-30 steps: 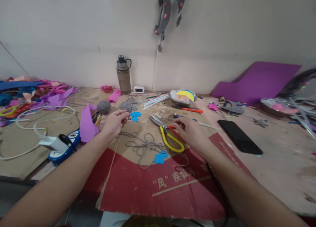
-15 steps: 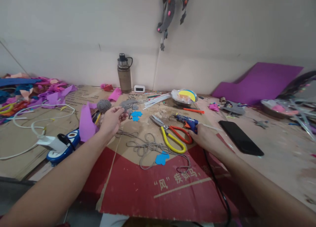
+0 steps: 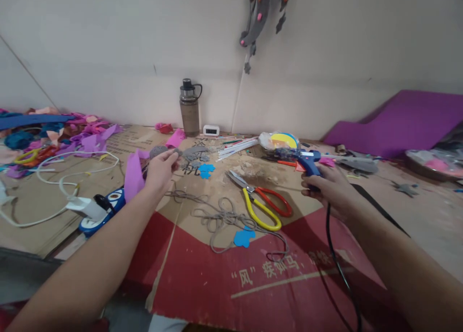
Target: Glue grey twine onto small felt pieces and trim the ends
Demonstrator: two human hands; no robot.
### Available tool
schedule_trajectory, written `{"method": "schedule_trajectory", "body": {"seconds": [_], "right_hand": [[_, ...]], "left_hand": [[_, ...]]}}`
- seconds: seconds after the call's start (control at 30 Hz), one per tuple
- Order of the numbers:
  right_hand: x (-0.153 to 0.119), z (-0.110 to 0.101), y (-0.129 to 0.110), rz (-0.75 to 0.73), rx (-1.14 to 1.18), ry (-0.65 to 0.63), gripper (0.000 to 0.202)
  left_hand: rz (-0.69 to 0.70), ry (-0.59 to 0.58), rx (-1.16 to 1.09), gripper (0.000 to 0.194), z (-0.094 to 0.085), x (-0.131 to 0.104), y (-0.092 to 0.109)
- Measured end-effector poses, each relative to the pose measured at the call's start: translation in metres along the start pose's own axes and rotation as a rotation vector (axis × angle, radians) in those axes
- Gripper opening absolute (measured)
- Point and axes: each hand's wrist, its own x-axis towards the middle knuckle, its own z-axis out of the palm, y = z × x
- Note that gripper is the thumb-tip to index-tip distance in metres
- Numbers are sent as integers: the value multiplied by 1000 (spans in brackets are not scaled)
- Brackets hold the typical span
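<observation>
My right hand [image 3: 323,185] is wrapped round the handle of a blue glue gun [image 3: 308,162], lifted off the table with its nozzle toward the left. A black cord hangs from it. My left hand [image 3: 162,170] is pinched at the left, near a ball of grey yarn; a small grey piece seems to be at its fingertips, too small to make out. Scissors [image 3: 253,192] with red and yellow handles lie between my hands. Loose grey cord [image 3: 224,219] is tangled in front of them, touching a blue felt cutout [image 3: 244,237]. Another blue cutout [image 3: 207,170] lies beside grey pieces [image 3: 195,153].
A bottle [image 3: 190,111] and small clock [image 3: 211,130] stand by the wall. White sticks [image 3: 237,148] and a bowl lie behind the scissors. A power strip [image 3: 103,214] with a white cable is left. A black phone [image 3: 376,204] lies partly behind my right arm.
My right hand has closed round the glue gun and raised it from the table, moving right. My left hand stays pinched in nearly the same place. The view has shifted slightly.
</observation>
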Motion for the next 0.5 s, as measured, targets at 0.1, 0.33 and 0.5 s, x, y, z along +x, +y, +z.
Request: {"method": "schedule_trajectory", "body": {"seconds": [0.1, 0.33, 0.5], "right_hand": [[-8, 19, -23, 103, 207, -94, 38], [-32, 78, -35, 34, 324, -311, 40], [-40, 95, -15, -141, 197, -378, 31]], "left_hand": [[-38, -50, 104, 22, 7, -7, -6], [-69, -160, 228, 30, 13, -24, -7], [-37, -235, 351, 29, 15, -27, -11]]}}
